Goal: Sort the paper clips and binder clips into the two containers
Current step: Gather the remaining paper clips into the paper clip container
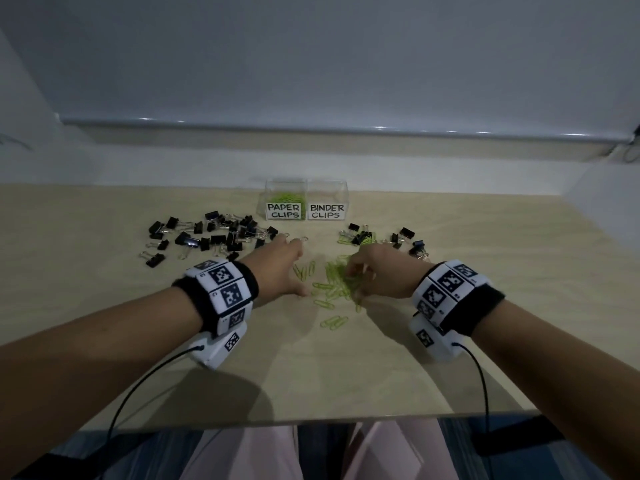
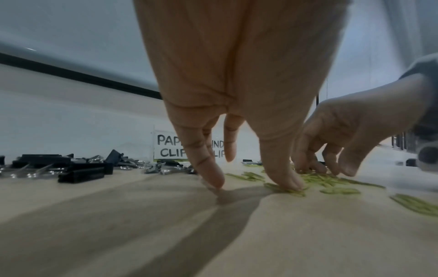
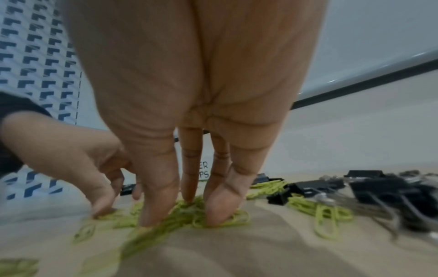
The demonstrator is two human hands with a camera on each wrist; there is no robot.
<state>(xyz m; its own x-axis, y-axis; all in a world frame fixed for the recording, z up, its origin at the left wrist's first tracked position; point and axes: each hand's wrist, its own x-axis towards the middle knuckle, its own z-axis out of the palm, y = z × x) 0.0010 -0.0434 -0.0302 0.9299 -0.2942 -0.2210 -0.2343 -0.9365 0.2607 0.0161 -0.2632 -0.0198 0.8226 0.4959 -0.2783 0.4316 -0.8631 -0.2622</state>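
Observation:
A heap of green paper clips (image 1: 337,282) lies mid-table, with more (image 1: 334,322) strewn nearer me. My right hand (image 1: 360,282) stands over the heap, and its thumb and fingers (image 3: 220,211) close in on a bunch of paper clips (image 3: 187,211). My left hand (image 1: 284,268) is spread beside it, fingers straight, with its thumb tip (image 2: 286,181) pressing one paper clip (image 2: 284,189) to the table. Black binder clips lie in a big group at the left (image 1: 211,233) and smaller groups at the right (image 1: 401,237). The clear PAPER CLIPS container (image 1: 283,211) holds green clips. The BINDER CLIPS container (image 1: 327,211) beside it looks empty.
The wooden table's front edge (image 1: 311,422) runs just above my lap. A grey wall with a ledge (image 1: 346,128) rises behind the containers. Thin black cables (image 1: 138,386) trail from both wrist cameras toward me.

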